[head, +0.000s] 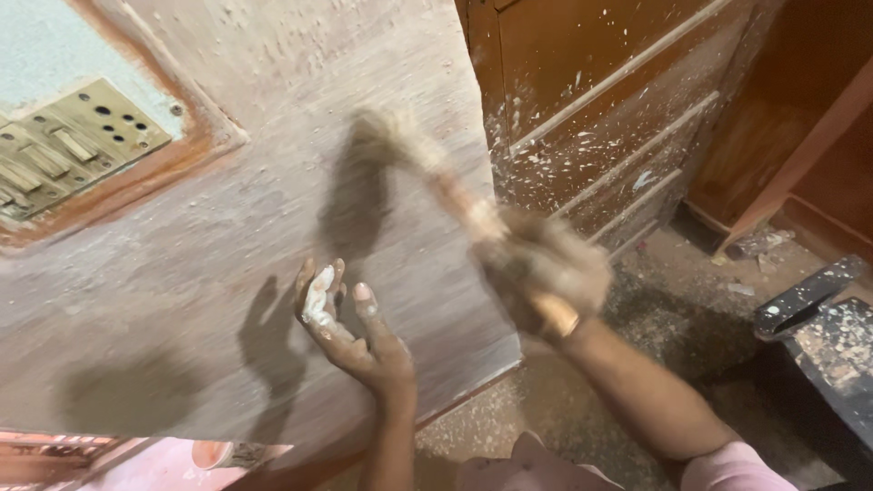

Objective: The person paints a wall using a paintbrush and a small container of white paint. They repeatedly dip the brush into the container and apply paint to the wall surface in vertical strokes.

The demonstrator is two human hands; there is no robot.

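Head view: right hand (546,273) grips a blurred brush (427,164); left hand (350,327) open, paint-smeared.

Switch panel (68,150) left of brush (409,150), seemingly on wall (227,255).

We have one head-worn view. It looks down and forward along our arms, close to the wall (273,200), with the floor (673,300) at lower right. No second view shares the scene.

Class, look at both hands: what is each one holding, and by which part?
The right hand grips a brush by its handle; the left hand holds nothing.
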